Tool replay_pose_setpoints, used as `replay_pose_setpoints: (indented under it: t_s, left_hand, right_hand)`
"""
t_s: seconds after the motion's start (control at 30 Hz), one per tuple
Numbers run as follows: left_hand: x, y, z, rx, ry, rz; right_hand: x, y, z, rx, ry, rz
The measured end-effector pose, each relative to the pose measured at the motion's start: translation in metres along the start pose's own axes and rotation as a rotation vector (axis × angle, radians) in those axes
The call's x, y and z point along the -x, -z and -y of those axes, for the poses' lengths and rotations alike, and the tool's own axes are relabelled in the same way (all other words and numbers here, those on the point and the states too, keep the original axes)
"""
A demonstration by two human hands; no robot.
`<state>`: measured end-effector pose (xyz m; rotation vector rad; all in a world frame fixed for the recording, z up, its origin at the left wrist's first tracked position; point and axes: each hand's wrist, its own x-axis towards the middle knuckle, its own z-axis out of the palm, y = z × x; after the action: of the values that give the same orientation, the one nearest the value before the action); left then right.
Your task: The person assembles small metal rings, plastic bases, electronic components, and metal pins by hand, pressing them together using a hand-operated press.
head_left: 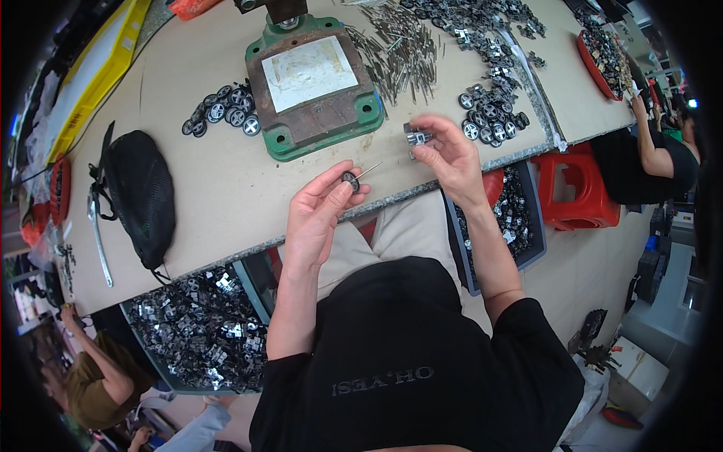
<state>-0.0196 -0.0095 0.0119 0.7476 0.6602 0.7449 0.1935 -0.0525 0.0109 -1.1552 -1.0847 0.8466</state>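
Observation:
My left hand pinches a small black wheel with a thin metal axle pin sticking out to the right, just above the table's front edge. My right hand holds a small grey metal chassis part between fingers and thumb, a little to the right of the green press base. The two hands are apart, with a short gap between the pin's tip and the chassis.
On the table lie a pile of metal pins, black wheels at left and right, grey parts and a black mesh bag. Bins of parts sit under the edge. A red stool and other people stand nearby.

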Motion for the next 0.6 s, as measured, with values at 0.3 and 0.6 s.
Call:
replay_pose_setpoints:
  t_s: [0.3,0.6]
  left_hand:
    - [-0.001,0.000,0.001,-0.029,-0.011,-0.011]
    - [0.000,0.000,0.003,-0.025,-0.028,-0.018]
  right_hand:
    - [0.003,-0.017,0.013,0.061,0.003,0.028]
    - [0.004,-0.029,0.021,0.359,0.150,-0.022]
